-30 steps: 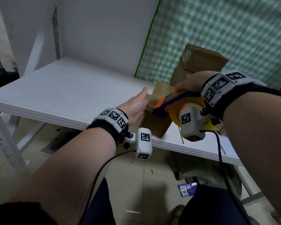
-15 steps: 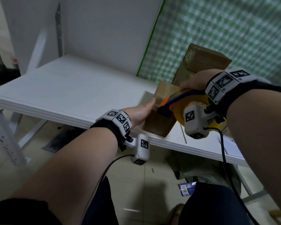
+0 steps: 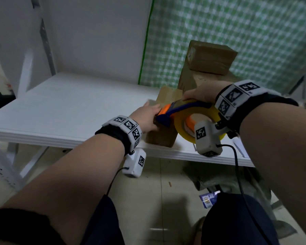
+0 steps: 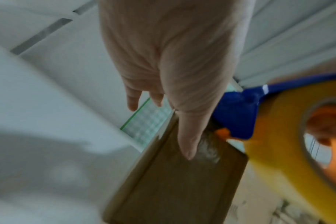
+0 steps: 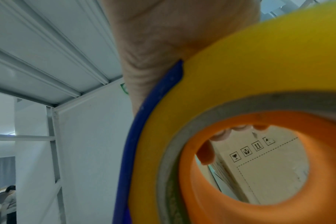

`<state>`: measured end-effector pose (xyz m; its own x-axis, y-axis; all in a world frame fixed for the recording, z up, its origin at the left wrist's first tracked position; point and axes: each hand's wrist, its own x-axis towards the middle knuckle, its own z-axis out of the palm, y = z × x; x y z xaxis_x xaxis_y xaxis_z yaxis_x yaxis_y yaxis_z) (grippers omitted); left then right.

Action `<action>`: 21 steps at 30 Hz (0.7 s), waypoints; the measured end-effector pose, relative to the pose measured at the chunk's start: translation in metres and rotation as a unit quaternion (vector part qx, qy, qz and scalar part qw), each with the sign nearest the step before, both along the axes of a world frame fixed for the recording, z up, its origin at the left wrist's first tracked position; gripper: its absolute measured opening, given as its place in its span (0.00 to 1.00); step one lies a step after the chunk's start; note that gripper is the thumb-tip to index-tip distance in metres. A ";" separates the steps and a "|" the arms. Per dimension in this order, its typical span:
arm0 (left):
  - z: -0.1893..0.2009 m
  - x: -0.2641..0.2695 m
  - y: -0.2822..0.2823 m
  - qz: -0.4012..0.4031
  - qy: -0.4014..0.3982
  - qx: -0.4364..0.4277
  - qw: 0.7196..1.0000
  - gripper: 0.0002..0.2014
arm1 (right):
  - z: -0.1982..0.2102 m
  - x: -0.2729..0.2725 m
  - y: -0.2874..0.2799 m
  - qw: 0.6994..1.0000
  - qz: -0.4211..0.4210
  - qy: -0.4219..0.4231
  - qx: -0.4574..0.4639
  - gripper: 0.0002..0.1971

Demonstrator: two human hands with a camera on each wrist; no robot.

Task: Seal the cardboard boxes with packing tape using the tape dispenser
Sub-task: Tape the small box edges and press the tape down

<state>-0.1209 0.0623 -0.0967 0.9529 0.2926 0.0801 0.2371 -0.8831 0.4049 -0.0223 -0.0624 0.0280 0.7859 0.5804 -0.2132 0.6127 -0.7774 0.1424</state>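
A small brown cardboard box (image 3: 163, 137) stands near the front edge of the white table (image 3: 64, 110). My left hand (image 3: 148, 116) is against its left upper corner. In the left wrist view its thumb (image 4: 188, 136) lies flat on wrinkled tape on the box's near face (image 4: 173, 189), and the other fingers reach straight past the edge. My right hand (image 3: 200, 93) grips the tape dispenser (image 3: 182, 112), blue frame, orange core, yellow roll (image 5: 240, 68). The dispenser's nose sits on the box top beside my left hand. My right fingertips (image 5: 223, 134) show through the core.
Two bigger cardboard boxes (image 3: 210, 57) are stacked behind the small one, against a green checked cloth (image 3: 237, 23). A box printed with handling symbols (image 5: 269, 166) shows through the roll's core. The table's left part (image 3: 60, 103) is bare. A person (image 5: 9, 203) stands far left.
My left hand has slid down and right along the small box until it meets the dispenser's nose. The dispenser has come toward the box's near edge.
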 end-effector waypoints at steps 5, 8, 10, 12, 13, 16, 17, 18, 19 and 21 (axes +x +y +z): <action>-0.005 0.012 0.001 0.033 0.021 0.075 0.996 0.45 | -0.004 0.006 -0.010 0.995 -0.009 0.057 0.078 0.24; -0.002 0.013 0.003 0.049 0.041 0.110 0.992 0.44 | -0.004 0.012 -0.020 0.992 -0.024 0.068 0.101 0.21; 0.000 0.012 0.002 0.045 0.044 0.131 0.989 0.42 | -0.007 0.021 -0.029 0.985 -0.026 0.094 0.143 0.22; 0.002 0.012 0.000 0.043 0.050 0.143 0.988 0.41 | -0.010 0.030 -0.038 0.980 -0.017 0.112 0.161 0.25; 0.003 0.012 -0.001 0.046 0.054 0.144 0.987 0.41 | -0.010 0.033 -0.044 0.977 -0.011 0.124 0.170 0.26; 0.003 0.017 -0.001 0.046 0.069 0.143 0.986 0.38 | -0.008 0.037 -0.057 0.966 -0.004 0.154 0.206 0.29; 0.002 0.018 0.000 0.039 0.072 0.145 0.986 0.38 | -0.007 0.038 -0.062 0.968 0.011 0.152 0.199 0.28; 0.002 0.019 -0.001 0.032 0.077 0.147 0.986 0.38 | -0.006 0.040 -0.066 0.974 0.030 0.145 0.172 0.26; 0.002 0.019 0.000 0.030 0.082 0.151 0.985 0.37 | -0.005 0.041 -0.071 0.977 0.039 0.141 0.153 0.24; 0.001 0.020 0.000 0.035 0.089 0.164 0.982 0.37 | -0.004 0.048 -0.083 0.976 0.035 0.158 0.146 0.18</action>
